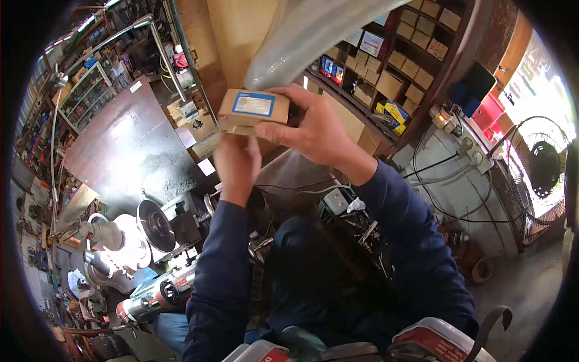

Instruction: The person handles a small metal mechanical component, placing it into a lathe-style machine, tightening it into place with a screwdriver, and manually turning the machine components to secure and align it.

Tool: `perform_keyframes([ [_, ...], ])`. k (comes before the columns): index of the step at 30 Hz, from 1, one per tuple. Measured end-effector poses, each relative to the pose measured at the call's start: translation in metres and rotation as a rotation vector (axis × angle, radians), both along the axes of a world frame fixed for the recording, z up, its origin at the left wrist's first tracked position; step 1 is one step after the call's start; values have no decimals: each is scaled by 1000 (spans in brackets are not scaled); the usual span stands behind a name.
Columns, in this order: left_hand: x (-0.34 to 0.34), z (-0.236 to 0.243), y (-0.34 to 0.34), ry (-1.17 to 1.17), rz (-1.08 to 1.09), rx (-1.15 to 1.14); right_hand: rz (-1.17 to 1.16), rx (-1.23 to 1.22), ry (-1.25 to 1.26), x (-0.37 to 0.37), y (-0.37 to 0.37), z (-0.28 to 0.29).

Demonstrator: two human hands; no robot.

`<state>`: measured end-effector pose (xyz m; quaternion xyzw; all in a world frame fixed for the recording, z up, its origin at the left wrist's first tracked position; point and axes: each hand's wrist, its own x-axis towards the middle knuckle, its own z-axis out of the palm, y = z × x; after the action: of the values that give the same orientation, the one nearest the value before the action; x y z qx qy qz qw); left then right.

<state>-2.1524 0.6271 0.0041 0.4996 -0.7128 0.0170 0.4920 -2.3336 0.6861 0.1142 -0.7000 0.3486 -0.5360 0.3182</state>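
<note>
A small brown cardboard box point(235, 113) with a blue-bordered white label is held up in front of me. My right hand point(310, 123) grips its right end, thumb on the near side and fingers over the far top edge. A flap along the box's near lower edge looks partly loose. Just below that edge is my left hand point(237, 166). Its fingers are blurred and partly hidden by the box, so their grip does not show. Behind the box, a translucent plastic sheet point(301, 45) slants up to the right.
Wooden shelves point(386, 114) with several small boxes stand at the far right. A metal-topped table point(129, 136) lies left, with a grinder-like machine point(155, 226) nearer me. Cables point(443, 166) cross a grey cabinet on the right, beside a fan point(543, 169).
</note>
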Motion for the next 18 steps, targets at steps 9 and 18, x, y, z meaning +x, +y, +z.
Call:
perform_keyframes([
  [9, 55, 97, 13, 167, 182, -494, -201, -79, 884, -70, -106, -66],
  [18, 64, 76, 11, 108, 155, -544, -753, -465, 1037, -155, -253, -34],
])
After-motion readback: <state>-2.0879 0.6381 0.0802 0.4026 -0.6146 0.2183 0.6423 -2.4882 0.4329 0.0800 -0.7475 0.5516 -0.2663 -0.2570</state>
